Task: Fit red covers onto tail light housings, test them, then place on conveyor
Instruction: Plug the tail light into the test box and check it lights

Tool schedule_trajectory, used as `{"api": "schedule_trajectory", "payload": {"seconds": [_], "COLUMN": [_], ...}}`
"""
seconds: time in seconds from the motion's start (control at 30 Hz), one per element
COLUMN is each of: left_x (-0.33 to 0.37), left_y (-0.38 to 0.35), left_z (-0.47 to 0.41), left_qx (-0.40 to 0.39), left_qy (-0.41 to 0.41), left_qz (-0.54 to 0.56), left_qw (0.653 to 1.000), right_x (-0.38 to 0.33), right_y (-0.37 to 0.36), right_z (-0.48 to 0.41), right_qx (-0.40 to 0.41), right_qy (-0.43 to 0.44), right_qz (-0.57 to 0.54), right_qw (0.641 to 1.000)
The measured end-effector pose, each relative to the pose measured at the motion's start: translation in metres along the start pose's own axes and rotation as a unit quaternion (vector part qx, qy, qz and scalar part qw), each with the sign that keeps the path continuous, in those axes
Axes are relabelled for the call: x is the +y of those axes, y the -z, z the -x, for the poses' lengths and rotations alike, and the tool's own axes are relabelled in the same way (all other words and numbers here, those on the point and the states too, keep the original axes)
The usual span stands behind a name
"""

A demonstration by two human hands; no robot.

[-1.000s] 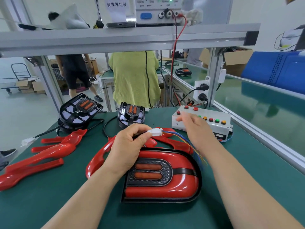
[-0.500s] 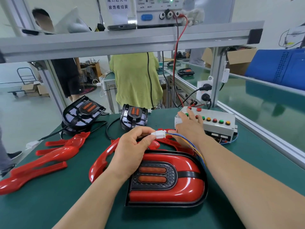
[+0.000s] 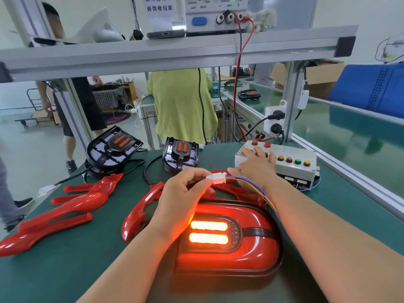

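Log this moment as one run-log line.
stage: test | left hand: pinches white connector | right hand: presses button box | tail light: lit | red cover: fitted

Single head view, looking forward-down, close over green bench [image 3: 65,270].

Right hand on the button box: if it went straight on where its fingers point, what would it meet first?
Probably the red button at the far edge of the box, just ahead of the right hand; depth is unclear.
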State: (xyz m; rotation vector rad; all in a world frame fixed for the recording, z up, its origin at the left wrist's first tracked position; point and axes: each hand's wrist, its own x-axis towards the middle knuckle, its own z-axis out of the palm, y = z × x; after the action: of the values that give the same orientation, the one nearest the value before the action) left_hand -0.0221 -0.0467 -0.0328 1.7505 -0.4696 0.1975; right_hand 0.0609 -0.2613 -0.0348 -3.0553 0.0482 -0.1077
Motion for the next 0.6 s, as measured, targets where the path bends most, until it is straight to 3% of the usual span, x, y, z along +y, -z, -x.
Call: {"api": "schedule_trajectory", "payload": {"seconds": [0.6], "left_x": [-0.0005], "left_y": [-0.0014], "left_z": [-0.0013], "left_qx": [0.000], "left_qy": [-0.008], "left_qz": [-0.012], "left_qw": [1.000], "right_x": [-0.0009], "right_y": [0.0060], "right_z": [0.0006], "right_qx": [-0.032], "right_qy": [-0.001], "right_qz": [0.004], "right_qw": [0.999]}}
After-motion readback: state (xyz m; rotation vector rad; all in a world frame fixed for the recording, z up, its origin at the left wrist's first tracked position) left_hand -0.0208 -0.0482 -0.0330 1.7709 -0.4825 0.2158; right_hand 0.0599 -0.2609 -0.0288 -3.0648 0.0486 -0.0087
